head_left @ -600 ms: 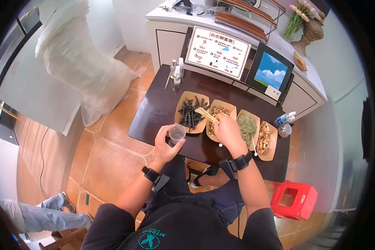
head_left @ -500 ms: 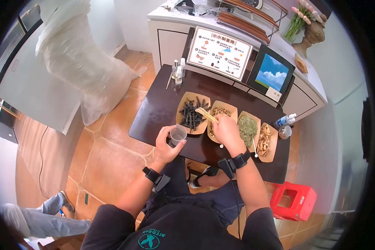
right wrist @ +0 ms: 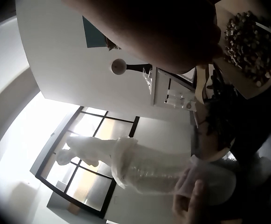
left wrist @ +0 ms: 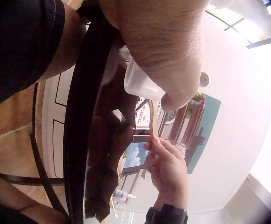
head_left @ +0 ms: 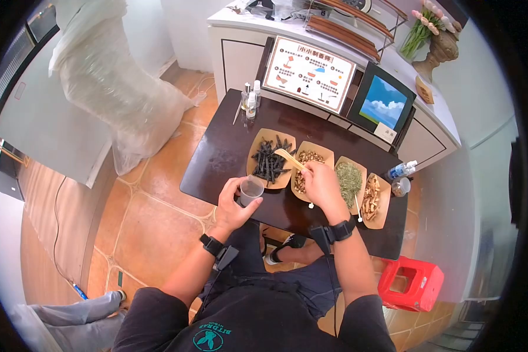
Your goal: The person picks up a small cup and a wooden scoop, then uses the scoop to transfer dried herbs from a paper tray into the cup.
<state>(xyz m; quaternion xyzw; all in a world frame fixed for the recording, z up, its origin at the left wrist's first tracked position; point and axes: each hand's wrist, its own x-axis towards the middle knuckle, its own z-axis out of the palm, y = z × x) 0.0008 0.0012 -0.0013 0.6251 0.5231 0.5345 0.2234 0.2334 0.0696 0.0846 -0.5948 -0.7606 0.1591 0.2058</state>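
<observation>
A clear plastic cup [head_left: 252,189] is gripped by my left hand [head_left: 231,206] at the near edge of the dark table. My right hand [head_left: 321,185] pinches pale wooden tongs [head_left: 291,159], their tips pointing left over the paper tray of black dried sticks [head_left: 267,159]. Beneath that hand sits a tray of small brown-and-cream pieces [head_left: 312,156], partly covered. To the right stand trays of green dried herb [head_left: 349,180] and tan dried slices [head_left: 371,199]. In the left wrist view the tongs [left wrist: 153,119] rise from the right hand close by the cup [left wrist: 140,81].
Small spray bottles [head_left: 251,105] stand at the table's back left, a blue-labelled bottle [head_left: 400,170] and a jar [head_left: 401,187] at its right. A printed sign [head_left: 308,73] and a framed picture [head_left: 383,102] lean behind. A red stool [head_left: 431,284] stands right, near the floor.
Both hands keep nearly the same pose, with the cup and tongs still held. At the lower left, another person's jeans-clad legs have shifted.
</observation>
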